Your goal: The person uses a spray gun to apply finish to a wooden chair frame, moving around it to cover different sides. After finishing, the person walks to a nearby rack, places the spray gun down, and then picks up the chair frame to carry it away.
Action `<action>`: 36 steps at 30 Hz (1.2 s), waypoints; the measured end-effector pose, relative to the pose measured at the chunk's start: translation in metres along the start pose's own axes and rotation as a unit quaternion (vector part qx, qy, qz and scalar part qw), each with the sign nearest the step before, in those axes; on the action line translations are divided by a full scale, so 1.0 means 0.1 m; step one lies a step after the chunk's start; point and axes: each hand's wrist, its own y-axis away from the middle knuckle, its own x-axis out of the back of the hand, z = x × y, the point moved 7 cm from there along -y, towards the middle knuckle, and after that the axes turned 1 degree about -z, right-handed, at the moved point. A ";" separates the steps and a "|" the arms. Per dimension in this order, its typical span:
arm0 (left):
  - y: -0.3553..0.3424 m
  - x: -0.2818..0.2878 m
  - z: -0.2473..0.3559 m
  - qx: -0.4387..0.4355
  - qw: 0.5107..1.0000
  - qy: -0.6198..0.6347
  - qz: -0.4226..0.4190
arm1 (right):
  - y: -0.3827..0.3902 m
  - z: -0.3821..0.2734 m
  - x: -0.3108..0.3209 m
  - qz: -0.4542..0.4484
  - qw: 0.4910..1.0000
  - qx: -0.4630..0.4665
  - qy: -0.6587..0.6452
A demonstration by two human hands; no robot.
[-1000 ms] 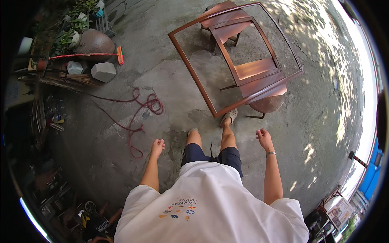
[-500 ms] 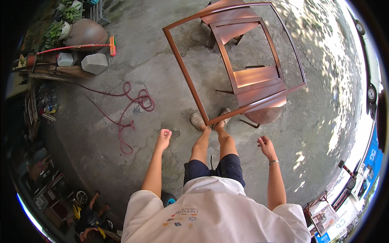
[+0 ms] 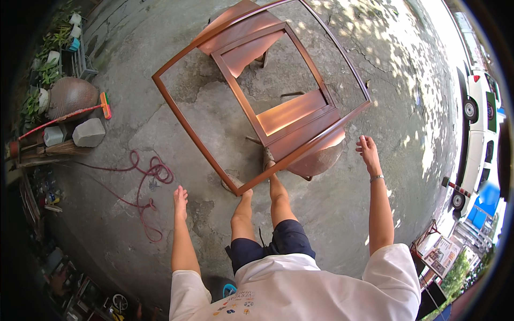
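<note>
A large glossy brown frame (image 3: 309, 149), seemingly wooden, lies raised off the ground in front of me, one corner close above my feet. Within its outline sits a smaller brown frame (image 3: 247, 109), with a wide panel (image 3: 292, 111) at its near end. Beneath them are a round-topped stool (image 3: 317, 162) at the near end and another brown seat-like support (image 3: 227, 24) at the far end. My left hand (image 3: 181, 202) hangs in the air left of the near corner, fingers apart, holding nothing. Empty too, my right hand (image 3: 368, 152) is raised beyond the right corner, its fingers loosely bent.
A reddish hose (image 3: 155, 170) lies coiled on the concrete floor (image 3: 123, 219) at left. Past it stand a pale block (image 3: 89, 132), a large clay jar (image 3: 73, 99), an orange-headed broom (image 3: 105, 105) and potted plants. White vehicles (image 3: 483, 117) are parked at far right.
My view has turned, so the frames appear further left. My right hand has come up and forward, near the frame's right corner. My left arm has spread outward.
</note>
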 end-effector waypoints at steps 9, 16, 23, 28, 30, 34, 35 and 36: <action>-0.95 -0.88 0.70 -0.037 0.982 0.183 -0.029 | -3.06 -0.83 0.41 0.060 0.994 0.089 0.006; -1.19 -1.11 0.99 -0.018 0.962 0.271 -0.028 | -4.21 -0.81 0.58 0.048 0.998 0.024 0.022; -1.37 -1.27 1.19 0.001 0.953 0.303 0.001 | -4.80 -0.72 0.37 -0.014 1.000 0.001 -0.016; -1.40 -1.18 1.25 -0.015 0.940 0.340 0.003 | -5.07 -0.98 0.03 -0.078 0.996 -0.002 -0.039; -1.36 -1.10 1.18 -0.014 0.943 0.333 0.010 | -5.14 -1.09 -0.16 -0.109 0.993 0.006 -0.036; -1.34 -1.22 1.28 0.003 0.930 0.366 0.001 | -5.41 -1.06 -0.29 -0.184 0.979 -0.016 -0.082; -1.34 -1.16 1.31 -0.010 0.938 0.346 -0.003 | -5.41 -1.08 -0.33 -0.181 0.978 -0.017 -0.101; -1.34 -1.39 1.53 -0.015 0.948 0.317 -0.002 | -5.43 -1.03 -0.20 -0.172 0.980 -0.010 -0.099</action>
